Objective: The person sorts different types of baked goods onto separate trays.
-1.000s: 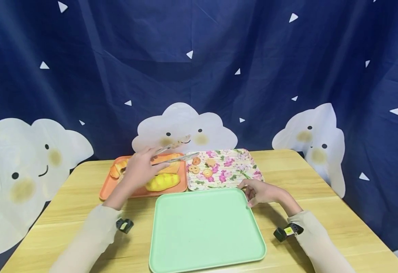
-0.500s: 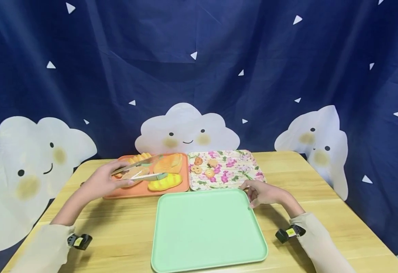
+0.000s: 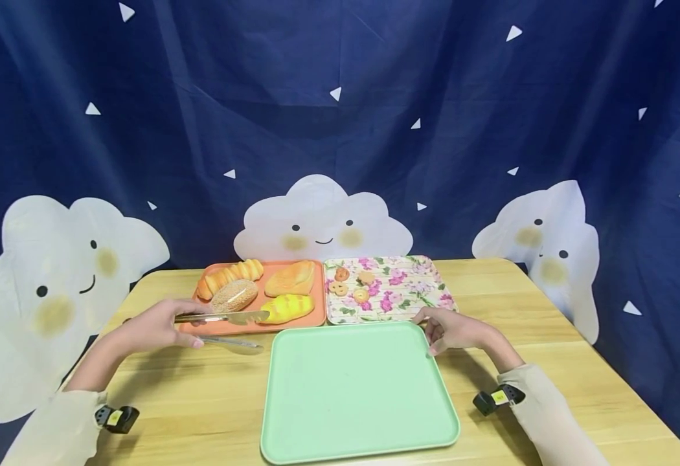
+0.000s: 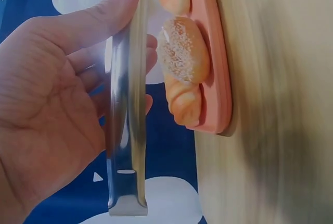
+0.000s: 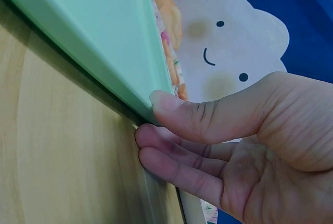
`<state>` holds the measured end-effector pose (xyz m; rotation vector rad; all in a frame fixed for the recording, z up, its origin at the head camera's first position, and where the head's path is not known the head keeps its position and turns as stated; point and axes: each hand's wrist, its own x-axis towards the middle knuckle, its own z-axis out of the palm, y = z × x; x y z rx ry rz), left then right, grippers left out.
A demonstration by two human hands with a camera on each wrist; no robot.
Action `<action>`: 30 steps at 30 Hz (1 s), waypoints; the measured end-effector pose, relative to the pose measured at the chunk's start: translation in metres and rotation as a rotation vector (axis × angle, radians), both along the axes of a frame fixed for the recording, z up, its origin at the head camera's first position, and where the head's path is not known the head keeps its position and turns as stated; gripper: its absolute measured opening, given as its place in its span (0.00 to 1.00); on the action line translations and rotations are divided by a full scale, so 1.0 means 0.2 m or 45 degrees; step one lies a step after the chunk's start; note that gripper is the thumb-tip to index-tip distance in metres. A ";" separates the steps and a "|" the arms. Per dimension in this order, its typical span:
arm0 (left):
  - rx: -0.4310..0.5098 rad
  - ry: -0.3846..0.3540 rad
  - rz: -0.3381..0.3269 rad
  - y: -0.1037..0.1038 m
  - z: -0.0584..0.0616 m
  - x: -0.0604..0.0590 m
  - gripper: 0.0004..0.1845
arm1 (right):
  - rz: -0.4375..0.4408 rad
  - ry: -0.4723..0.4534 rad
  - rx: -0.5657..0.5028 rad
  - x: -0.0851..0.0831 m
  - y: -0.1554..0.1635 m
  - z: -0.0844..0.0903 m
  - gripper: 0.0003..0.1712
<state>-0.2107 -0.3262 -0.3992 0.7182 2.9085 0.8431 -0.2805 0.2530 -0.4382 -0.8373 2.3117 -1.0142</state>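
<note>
My left hand [image 3: 156, 327] holds metal tongs [image 3: 217, 318] by their arms, in front of the orange tray [image 3: 318, 317]. The tips are spread apart with nothing between them; the upper one overlaps the yellow bread [image 3: 286, 309]. In the left wrist view, the thumb lies along the tongs [image 4: 127, 130], fingers behind. A sesame bun [image 3: 235, 296], a ridged roll [image 3: 232, 277] and a folded bread [image 3: 289, 279] share that tray. My right hand [image 3: 451, 329] pinches the far right corner of the green tray [image 3: 360, 388]; its thumb [image 5: 169, 101] touches the rim in the right wrist view.
Beside the orange tray, at the back, stands a floral tray [image 3: 412, 285] with several small cookies [image 3: 361, 295] on its left side. All trays rest on a wooden table [image 3: 515, 336]. A dark blue curtain [image 3: 375, 65] with clouds hangs behind.
The left hand has brought the tongs left and back toward me, from above the breads to the orange tray's front edge. My right hand stays at the green tray's corner.
</note>
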 end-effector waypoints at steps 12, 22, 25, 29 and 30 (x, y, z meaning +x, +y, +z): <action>-0.027 -0.061 -0.031 -0.03 -0.04 0.00 0.30 | -0.010 0.009 0.005 0.00 0.00 0.00 0.33; -0.052 -0.094 -0.092 -0.02 -0.08 -0.03 0.33 | -0.009 -0.008 -0.018 0.01 0.00 0.01 0.33; -0.031 -0.116 -0.104 -0.02 -0.10 -0.04 0.33 | -0.004 -0.006 -0.017 0.01 0.00 0.00 0.34; 0.021 -0.165 -0.135 -0.01 -0.12 -0.05 0.33 | -0.001 -0.001 -0.015 0.00 0.00 0.00 0.34; 0.043 -0.183 -0.145 -0.01 -0.12 -0.05 0.33 | -0.001 0.000 -0.014 0.00 0.00 0.00 0.34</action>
